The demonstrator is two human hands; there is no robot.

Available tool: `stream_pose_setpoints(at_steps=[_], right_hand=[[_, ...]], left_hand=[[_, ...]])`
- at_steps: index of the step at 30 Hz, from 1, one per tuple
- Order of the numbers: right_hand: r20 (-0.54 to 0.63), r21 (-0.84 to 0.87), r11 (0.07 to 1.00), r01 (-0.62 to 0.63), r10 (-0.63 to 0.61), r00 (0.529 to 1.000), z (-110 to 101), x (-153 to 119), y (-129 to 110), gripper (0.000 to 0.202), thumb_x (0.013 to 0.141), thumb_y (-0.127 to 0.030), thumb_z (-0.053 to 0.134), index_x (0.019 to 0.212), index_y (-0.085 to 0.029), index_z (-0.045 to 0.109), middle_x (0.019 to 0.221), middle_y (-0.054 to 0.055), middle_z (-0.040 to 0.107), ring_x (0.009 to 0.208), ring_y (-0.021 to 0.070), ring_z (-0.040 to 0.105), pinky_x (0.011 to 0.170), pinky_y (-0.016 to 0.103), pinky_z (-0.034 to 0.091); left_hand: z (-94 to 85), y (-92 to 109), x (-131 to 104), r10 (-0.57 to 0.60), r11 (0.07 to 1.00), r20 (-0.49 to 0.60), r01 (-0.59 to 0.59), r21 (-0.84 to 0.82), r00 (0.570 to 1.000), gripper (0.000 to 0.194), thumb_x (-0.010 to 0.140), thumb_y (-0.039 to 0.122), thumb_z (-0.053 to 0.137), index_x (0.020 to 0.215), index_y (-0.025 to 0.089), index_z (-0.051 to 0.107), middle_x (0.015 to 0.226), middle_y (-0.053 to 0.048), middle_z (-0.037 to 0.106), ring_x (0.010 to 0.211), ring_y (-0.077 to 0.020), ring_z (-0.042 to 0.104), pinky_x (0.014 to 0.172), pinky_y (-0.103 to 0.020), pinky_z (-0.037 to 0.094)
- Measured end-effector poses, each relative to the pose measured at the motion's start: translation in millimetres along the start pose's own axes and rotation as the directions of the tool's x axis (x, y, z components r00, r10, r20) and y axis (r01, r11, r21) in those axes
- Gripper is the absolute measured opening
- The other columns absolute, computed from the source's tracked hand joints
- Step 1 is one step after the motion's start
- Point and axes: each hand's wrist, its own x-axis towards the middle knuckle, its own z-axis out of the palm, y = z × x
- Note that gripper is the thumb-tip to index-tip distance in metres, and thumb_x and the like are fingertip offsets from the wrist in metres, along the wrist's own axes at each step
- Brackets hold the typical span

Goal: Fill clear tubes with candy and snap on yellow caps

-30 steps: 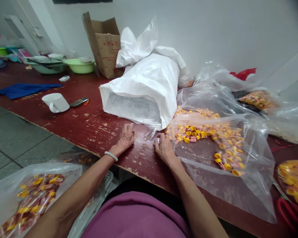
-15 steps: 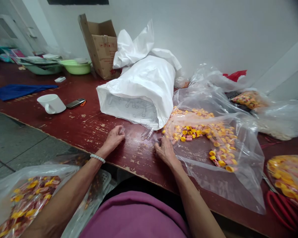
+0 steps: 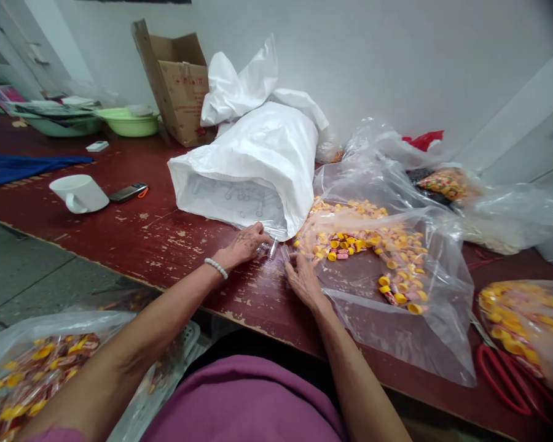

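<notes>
A large white sack [image 3: 253,147] lies on the red table with its mouth facing me, clear tubes showing inside. Just in front of its mouth, my left hand [image 3: 249,242] has its fingers closed around clear tubes [image 3: 273,248]. My right hand [image 3: 303,277] is a little to the right, a clear tube [image 3: 285,253] held upright between thumb and fingers. Beside it on the right, a clear plastic bag [image 3: 396,319] holds many small yellow-capped pieces [image 3: 345,245] with pink and red wrappers.
Left on the table [image 3: 156,245] are a white mug [image 3: 85,195], a phone-like device [image 3: 128,192] and a blue cloth [image 3: 27,167]. A cardboard box [image 3: 182,98] and green basins [image 3: 131,124] stand behind. Red scissors [image 3: 504,380] and another filled bag [image 3: 525,313] lie right.
My left hand has moved right to the tubes at the sack's mouth and closed on them. My right hand has barely moved. The view has shifted slightly right.
</notes>
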Motion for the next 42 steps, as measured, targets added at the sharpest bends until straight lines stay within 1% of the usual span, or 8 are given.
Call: stream_pose_setpoints(at_steps=[8,13,16,20,24,30,36,42], right_hand=[[0.018,0.062,0.997,-0.036,0.035,0.999,0,1,2,0.025,0.081,-0.033,0.047,0.096,-0.017,0.058,0.074,0.0,0.06,0.064,0.0145,0.054,0.063,0.027,0.042],[0.037,0.114,0.994,-0.002,-0.002,0.999,-3,-6,-3,0.027,0.082,-0.036,0.049,0.097,-0.018,0.062,0.074,-0.001,0.06,0.066,0.0137,0.053,0.063,0.026,0.042],[0.03,0.126,0.991,0.034,-0.038,0.999,-3,-16,-10,0.028,0.081,-0.032,0.052,0.102,-0.018,0.063,0.084,0.002,0.06,0.071,0.0139,0.053,0.069,0.027,0.043],[0.021,0.104,0.987,0.124,-0.127,0.992,-1,-26,-19,0.03,0.078,-0.024,0.056,0.106,-0.019,0.064,0.092,0.004,0.057,0.079,0.0153,0.053,0.076,0.029,0.044],[0.036,0.115,0.968,0.224,-0.23,0.973,2,-29,-29,0.031,0.077,-0.02,0.056,0.107,-0.02,0.064,0.09,0.003,0.054,0.075,0.0138,0.053,0.074,0.028,0.046],[0.03,0.249,0.958,0.144,-0.156,0.987,1,-33,-44,0.031,0.075,-0.024,0.061,0.106,-0.02,0.061,0.089,0.002,0.062,0.073,0.0132,0.056,0.071,0.028,0.047],[0.106,0.452,0.892,-0.03,-0.02,0.994,1,-35,-40,0.035,0.075,-0.026,0.062,0.109,-0.019,0.057,0.075,-0.002,0.063,0.064,0.0121,0.059,0.061,0.025,0.048],[-0.03,0.415,0.906,0.081,-0.075,0.997,-18,-38,-39,0.03,0.079,-0.03,0.059,0.108,-0.021,0.059,0.092,0.004,0.066,0.076,0.0145,0.061,0.069,0.028,0.05]], left_hand=[[-5.8,-8,-7,-0.034,0.998,0.031,0.036,-0.046,0.999,0.03,0.074,0.006,0.047,0.091,0.02,0.067,0.09,-0.007,0.051,0.078,-0.0186,0.051,0.074,-0.03,0.042],[-9.1,1,-35,-0.113,0.984,-0.005,0.111,-0.14,0.994,0.022,0.078,0.015,0.05,0.099,0.018,0.057,0.089,-0.005,0.058,0.081,-0.0189,0.054,0.074,-0.03,0.042],[-9.8,8,-55,-0.221,0.923,-0.029,0.199,-0.33,0.975,0.028,0.081,0.022,0.051,0.108,0.018,0.053,0.091,-0.004,0.062,0.077,-0.0172,0.056,0.069,-0.028,0.043],[-12.4,20,-72,-0.311,0.713,0.014,0.243,-0.657,0.95,0.039,0.079,0.032,0.059,0.116,0.019,0.057,0.103,-0.005,0.064,0.089,-0.0191,0.058,0.076,-0.028,0.043],[-16.2,31,-77,-0.296,0.524,0.131,0.276,-0.806,0.946,0.032,0.076,0.035,0.063,0.102,0.015,0.064,0.102,-0.006,0.065,0.091,-0.0198,0.058,0.082,-0.029,0.042],[-16.5,44,-78,-0.134,0.301,0.241,0.271,-0.914,0.961,0.025,0.075,0.031,0.066,0.095,0.016,0.062,0.094,-0.004,0.065,0.087,-0.0173,0.059,0.08,-0.029,0.045],[-6.6,53,-81,-0.086,-0.078,0.362,0.356,-0.931,0.928,0.037,0.072,0.023,0.069,0.108,0.016,0.061,0.098,-0.007,0.065,0.084,-0.0179,0.062,0.075,-0.031,0.05],[1.7,63,-84,-0.01,-0.366,0.42,0.387,-0.846,0.908,0.051,0.07,0.016,0.065,0.121,0.021,0.057,0.113,-0.012,0.063,0.092,-0.0225,0.062,0.07,-0.03,0.051]])
